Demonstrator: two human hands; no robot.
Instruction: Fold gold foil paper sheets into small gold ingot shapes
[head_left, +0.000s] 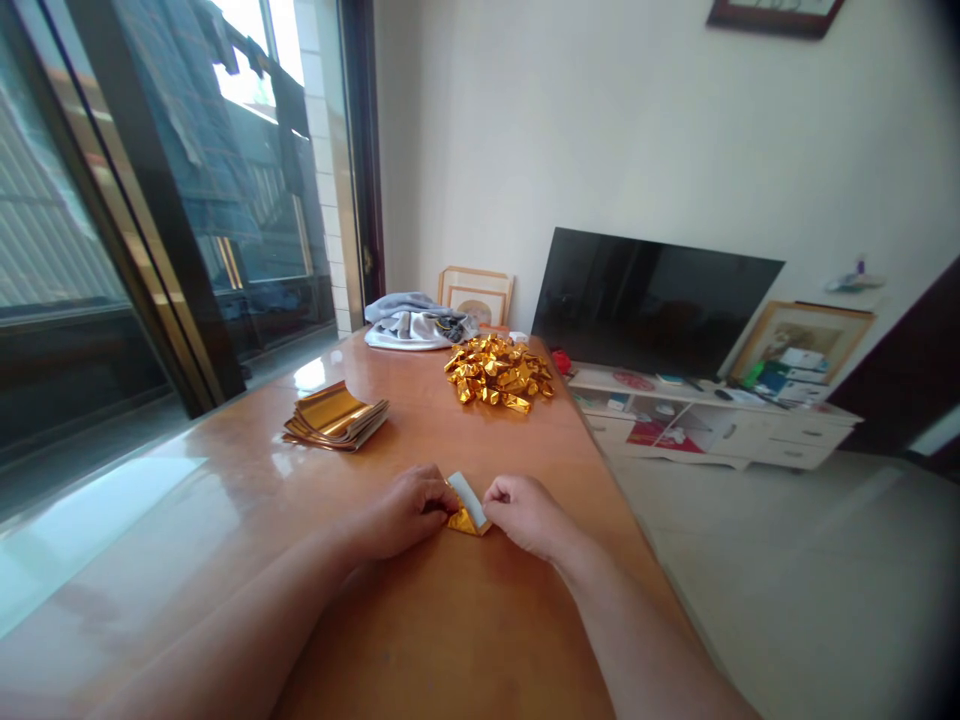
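A small sheet of gold foil paper (468, 508), partly folded with its white back showing, lies on the wooden table (420, 620) in front of me. My left hand (405, 510) pinches its left side with closed fingers. My right hand (525, 512) pinches its right side, fingers closed too. Further back on the table sits a pile of folded gold foil pieces (499, 373). A stack of flat gold sheets (335, 416) lies to the left of my hands, out of reach of both.
Crumpled grey cloth (414, 322) lies at the table's far end, with a picture frame (475, 294) behind it. A dark television (649, 300) leans on a low white cabinet (720, 420) to the right. Glass doors (150, 220) run along the left.
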